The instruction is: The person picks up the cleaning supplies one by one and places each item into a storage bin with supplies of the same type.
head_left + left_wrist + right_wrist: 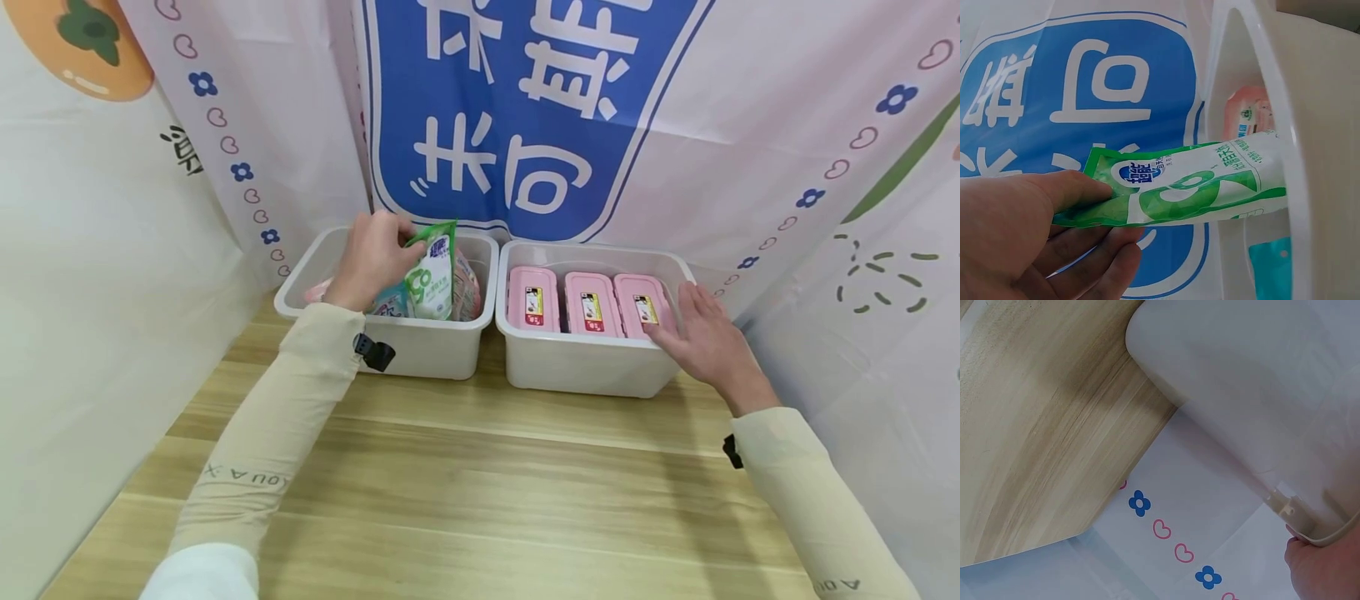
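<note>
In the head view my left hand (pixel 373 260) is over the left white bin (pixel 420 348), pinching the top edge of a green and white detergent refill pouch (pixel 435 279). The left wrist view shows thumb and fingers on the pouch's green corner, with its lower end inside the bin. Beside it in the bin lie a pink pack (pixel 467 287) and a blue pack (pixel 391 301), partly hidden. My right hand (pixel 708 337) rests on the right rim of the other white bin (pixel 585 365), thumb and fingers extended. Several pink lidded boxes (pixel 534 282) stand in that bin.
Both bins stand side by side at the back of a wooden table (pixel 450 483). A printed cloth (pixel 480 100) hangs close behind them, with white cloth (pixel 892 333) on the right side as well.
</note>
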Demonstrator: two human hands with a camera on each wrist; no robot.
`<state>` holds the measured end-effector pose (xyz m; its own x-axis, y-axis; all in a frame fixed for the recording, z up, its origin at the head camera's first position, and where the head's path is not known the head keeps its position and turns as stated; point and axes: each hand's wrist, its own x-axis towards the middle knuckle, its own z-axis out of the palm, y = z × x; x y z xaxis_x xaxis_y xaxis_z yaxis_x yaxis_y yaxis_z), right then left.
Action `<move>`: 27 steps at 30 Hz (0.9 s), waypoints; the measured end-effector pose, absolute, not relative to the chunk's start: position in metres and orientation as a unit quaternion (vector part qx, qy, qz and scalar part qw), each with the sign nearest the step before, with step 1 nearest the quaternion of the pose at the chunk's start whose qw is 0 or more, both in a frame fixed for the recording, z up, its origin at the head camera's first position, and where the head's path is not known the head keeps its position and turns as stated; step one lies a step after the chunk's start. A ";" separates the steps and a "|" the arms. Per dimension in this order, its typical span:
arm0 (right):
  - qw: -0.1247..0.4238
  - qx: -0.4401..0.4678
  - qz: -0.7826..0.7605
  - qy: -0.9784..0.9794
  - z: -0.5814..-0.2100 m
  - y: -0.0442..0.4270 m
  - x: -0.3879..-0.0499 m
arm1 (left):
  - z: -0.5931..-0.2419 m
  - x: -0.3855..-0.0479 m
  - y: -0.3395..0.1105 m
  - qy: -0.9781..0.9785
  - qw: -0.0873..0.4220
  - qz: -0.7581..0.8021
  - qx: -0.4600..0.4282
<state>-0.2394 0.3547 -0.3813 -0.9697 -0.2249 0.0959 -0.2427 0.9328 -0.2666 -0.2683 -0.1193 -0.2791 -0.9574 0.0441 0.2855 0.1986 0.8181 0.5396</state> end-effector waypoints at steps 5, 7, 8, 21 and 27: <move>0.033 0.118 0.139 -0.983 -0.381 0.355 -0.239 | -0.290 -0.270 -0.121 -0.944 0.131 -0.292 -0.074; 0.033 0.117 0.140 -0.983 -0.381 0.355 -0.238 | -0.295 -0.270 -0.122 -0.944 0.134 -0.292 -0.079; 0.034 0.116 0.140 -0.983 -0.381 0.355 -0.239 | -0.298 -0.270 -0.122 -0.943 0.134 -0.294 -0.082; 0.030 0.113 0.143 -0.983 -0.382 0.354 -0.238 | -0.328 -0.271 -0.132 -0.942 0.135 -0.292 -0.098; 0.032 0.115 0.140 -0.983 -0.382 0.353 -0.238 | -0.340 -0.271 -0.134 -0.939 0.143 -0.292 -0.111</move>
<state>-0.2380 0.3533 -0.3816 -0.9715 -0.2169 0.0957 -0.2350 0.9341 -0.2688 -0.2710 -0.1335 -0.3400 -0.9346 0.1248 0.3332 0.2919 0.8044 0.5175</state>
